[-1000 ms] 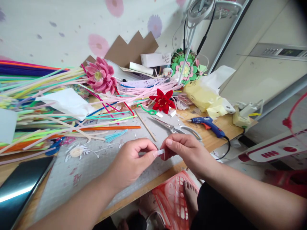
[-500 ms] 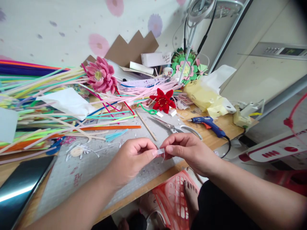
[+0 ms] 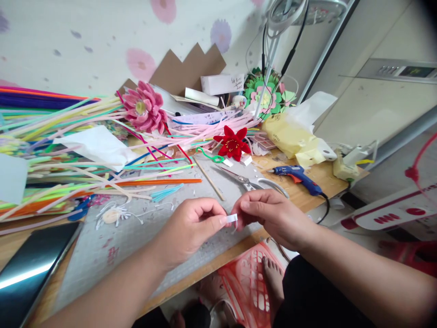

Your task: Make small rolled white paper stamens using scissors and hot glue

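Observation:
My left hand [image 3: 200, 228] is closed, pinching a small white strip [image 3: 232, 218] between thumb and forefinger. The strip's free end points right, and a thin pale strand [image 3: 236, 226] hangs beside it. Close to that end is my right hand [image 3: 268, 214], its fingers curled and its thumb against the forefinger; what they hold, if anything, is hidden. Both hands are above the front edge of a grey cutting mat [image 3: 136, 246]. Behind them lie scissors [image 3: 247, 182] and a thin wooden stick [image 3: 209, 177].
Bundled coloured pipe cleaners [image 3: 68, 168] cover the left side. A red flower [image 3: 234, 143] and a pink flower [image 3: 143, 107] are at the back. A blue glue gun [image 3: 297, 175] rests at right, its cord over the edge. A dark tablet-like device [image 3: 37, 259] lies front left.
My right thumb and fingers have come off the white strip and drawn slightly up and right. The strip's right end now shows, still in my left hand.

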The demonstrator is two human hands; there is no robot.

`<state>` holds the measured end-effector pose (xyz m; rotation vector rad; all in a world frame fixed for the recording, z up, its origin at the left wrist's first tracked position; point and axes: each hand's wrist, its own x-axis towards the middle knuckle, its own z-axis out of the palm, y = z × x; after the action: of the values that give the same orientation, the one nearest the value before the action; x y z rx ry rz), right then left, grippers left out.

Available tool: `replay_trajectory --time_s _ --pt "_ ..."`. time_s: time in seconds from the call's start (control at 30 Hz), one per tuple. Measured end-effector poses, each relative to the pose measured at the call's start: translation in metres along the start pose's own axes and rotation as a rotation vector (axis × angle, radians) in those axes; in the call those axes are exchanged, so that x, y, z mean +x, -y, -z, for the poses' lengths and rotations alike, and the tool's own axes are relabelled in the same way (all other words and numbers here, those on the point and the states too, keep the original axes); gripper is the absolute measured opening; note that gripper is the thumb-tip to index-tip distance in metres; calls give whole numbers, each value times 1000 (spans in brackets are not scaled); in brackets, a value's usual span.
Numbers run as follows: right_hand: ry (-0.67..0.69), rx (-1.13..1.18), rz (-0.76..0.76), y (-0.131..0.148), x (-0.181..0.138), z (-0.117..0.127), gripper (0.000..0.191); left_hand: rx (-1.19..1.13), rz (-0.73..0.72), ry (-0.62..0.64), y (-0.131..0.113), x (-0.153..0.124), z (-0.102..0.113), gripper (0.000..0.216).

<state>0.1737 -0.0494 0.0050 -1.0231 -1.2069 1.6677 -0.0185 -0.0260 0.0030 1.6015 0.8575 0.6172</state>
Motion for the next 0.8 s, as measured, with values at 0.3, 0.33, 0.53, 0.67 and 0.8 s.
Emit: replay_trajectory --time_s 0.3,0.33,0.53,0.67,0.8 --pt "38 -12 29 -2 -2 0 13 87 -18 -29 2 0 0 20" --pt "33 -11 32 -2 -2 -1 13 101 -23 -33 2 0 0 20" --pt "-6 -39 38 -1 0 -3 15 225 -45 -87 -2 0 -1 17" --pt "-49 -132 24 -2 1 -5 21 316 -79 -126 0 -1 -3 17" --pt "-75 -263 35 -2 2 -6 20 321 -99 -128 0 -1 -3 15"
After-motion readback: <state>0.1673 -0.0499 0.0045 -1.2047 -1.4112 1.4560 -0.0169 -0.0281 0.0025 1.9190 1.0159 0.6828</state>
